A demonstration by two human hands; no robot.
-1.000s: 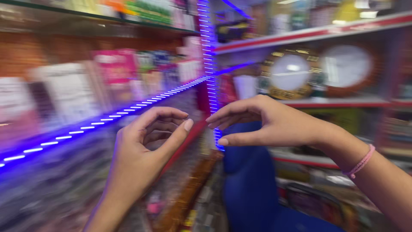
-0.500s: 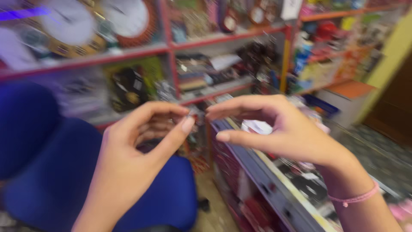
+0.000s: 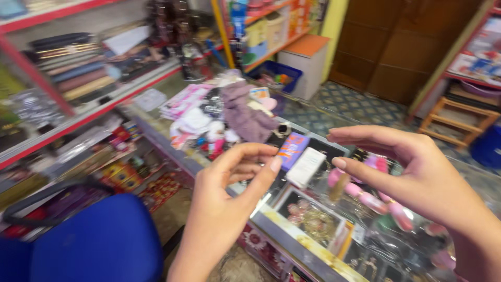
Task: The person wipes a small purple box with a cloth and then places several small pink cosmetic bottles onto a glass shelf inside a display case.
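A padded blue chair [image 3: 99,245] is seen nearest. Both hands are held open and empty above the glass bench [image 3: 292,230]: the left hand [image 3: 229,193] curled, the right hand [image 3: 412,172] with fingers extended. Under them, a flat white box [image 3: 306,166] lies on the glass. Beyond, soft purple cloth [image 3: 245,112] is heaped.

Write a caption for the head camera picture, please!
Left hand and right hand curl, empty, above a cluttered glass counter.

2 empty hands: left [image 3: 224,209], right [image 3: 417,177] | above glass counter [image 3: 292,230] | blue chair [image 3: 99,245] below-left
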